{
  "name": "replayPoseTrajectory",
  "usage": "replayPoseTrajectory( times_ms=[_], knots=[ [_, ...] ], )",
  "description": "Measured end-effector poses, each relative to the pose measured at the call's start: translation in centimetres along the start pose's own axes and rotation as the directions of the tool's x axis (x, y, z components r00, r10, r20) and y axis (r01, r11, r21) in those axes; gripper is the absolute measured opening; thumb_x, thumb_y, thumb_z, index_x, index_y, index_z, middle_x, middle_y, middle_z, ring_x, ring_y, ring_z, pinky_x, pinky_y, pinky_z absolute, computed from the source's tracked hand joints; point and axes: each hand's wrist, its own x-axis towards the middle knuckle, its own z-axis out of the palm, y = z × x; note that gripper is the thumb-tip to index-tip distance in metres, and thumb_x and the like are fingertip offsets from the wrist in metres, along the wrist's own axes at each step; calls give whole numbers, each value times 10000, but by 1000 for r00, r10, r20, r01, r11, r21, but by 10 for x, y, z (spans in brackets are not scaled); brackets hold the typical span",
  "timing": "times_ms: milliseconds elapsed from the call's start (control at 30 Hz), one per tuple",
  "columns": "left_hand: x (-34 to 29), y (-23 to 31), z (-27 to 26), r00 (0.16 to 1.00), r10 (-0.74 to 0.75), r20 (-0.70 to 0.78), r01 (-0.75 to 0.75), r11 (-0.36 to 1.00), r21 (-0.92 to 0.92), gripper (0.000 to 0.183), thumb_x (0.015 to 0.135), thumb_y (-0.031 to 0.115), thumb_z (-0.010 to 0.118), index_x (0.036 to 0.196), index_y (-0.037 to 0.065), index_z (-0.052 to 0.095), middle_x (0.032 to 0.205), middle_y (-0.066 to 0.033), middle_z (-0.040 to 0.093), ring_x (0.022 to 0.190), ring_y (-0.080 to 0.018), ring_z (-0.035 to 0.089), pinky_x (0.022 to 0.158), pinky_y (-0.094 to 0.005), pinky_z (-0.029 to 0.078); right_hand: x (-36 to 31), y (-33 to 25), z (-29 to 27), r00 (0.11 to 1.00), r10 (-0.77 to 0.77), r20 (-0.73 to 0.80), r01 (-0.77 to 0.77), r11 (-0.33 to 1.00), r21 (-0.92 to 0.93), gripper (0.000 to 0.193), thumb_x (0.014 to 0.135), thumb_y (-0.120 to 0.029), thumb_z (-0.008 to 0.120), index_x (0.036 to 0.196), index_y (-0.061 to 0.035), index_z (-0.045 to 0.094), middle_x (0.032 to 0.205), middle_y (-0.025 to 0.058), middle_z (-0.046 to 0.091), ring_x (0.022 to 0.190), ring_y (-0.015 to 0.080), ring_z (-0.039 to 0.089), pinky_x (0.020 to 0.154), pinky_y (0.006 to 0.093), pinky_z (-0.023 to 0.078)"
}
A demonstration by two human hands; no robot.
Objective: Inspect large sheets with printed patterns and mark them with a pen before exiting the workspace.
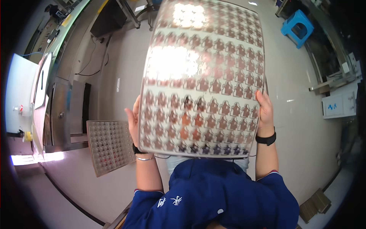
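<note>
In front of my body a large clear tray [207, 88] with rows of small shaped pockets is held up, tilted, with bright reflections across its upper part. My left hand [133, 119] grips its left edge near the lower corner; part of the fingers is hidden behind it. On the opposite edge my right hand [265, 110] has its thumb at the front, while the other fingers are mostly hidden behind. The floor and dark clothing show through the tray. A second, similar tray [110, 147] stands low to the left of my left forearm.
Along the left runs a workbench with a metal cabinet [61, 114] beneath it. Cables lie on the floor [293, 152] beside a black box [103, 23]. A blue stool [298, 28] stands far right, near a white cabinet [339, 105]. Flat brown cardboard pieces [315, 205] lie lower right.
</note>
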Motion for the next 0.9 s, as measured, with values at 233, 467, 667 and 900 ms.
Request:
replayPoseTrajectory(
  times_ms=[233,467,667,900],
  knots=[
    [-35,-64,-21,999,-35,28,40,979,-202,477,924,216,514,1340,68,334,1337,-95,431,1227,-238,424,1027,-425,364,0,42,47,997,-75,33,67,977,204,393,916,-66,477,1298,-49,383,1256,116,497,1141,233,505,974,397,414],
    [-21,-19,-51,997,2,-79,-2,1000,12,252,941,214,481,1150,77,508,1083,-53,602,1076,-210,544,945,-440,449,4,-5,-51,969,-245,25,220,908,355,342,945,-139,418,1242,30,427,1185,146,546,1065,215,552,914,349,464],
    [-17,22,-86,971,158,-182,-92,941,327,191,938,142,473,1098,58,533,762,11,549,568,-31,563,392,-156,475,-19,-49,-48,945,-296,-140,299,954,-4,418,971,-199,357,1300,55,393,1180,147,555,997,163,580,846,304,493],
    [-17,41,-107,908,253,-335,-70,878,474,284,939,190,489,1141,1,552,844,-21,619,676,-64,605,537,-184,510,-13,-34,-24,984,-96,-149,10,870,-494,405,975,-233,393,1251,58,451,1103,111,598,960,122,580,828,253,463]
  ],
)
